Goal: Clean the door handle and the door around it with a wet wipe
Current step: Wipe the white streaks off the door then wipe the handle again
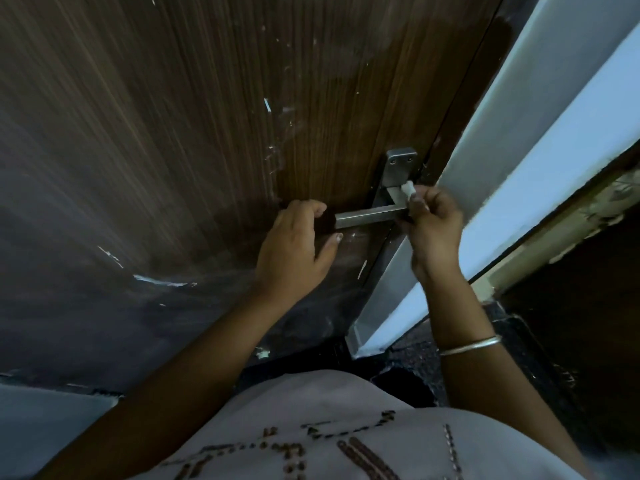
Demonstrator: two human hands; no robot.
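A dark brown wooden door [207, 133] fills the view, marked with white paint flecks and scratches. Its steel lever handle [367, 216] sticks out leftward from a steel backplate [398, 171]. My right hand [433, 226] pinches a small bunched white wet wipe [408, 189] and holds it against the neck of the handle, where the lever meets the plate. My left hand [294, 244] rests on the door just left of the lever's free end, fingers lightly curled and holding nothing.
A white door frame [519, 168] runs diagonally along the door's right edge. Beyond it is a chipped wall edge [595, 209]. Dark speckled floor [415, 355] lies below. A metal bangle [471, 346] circles my right wrist.
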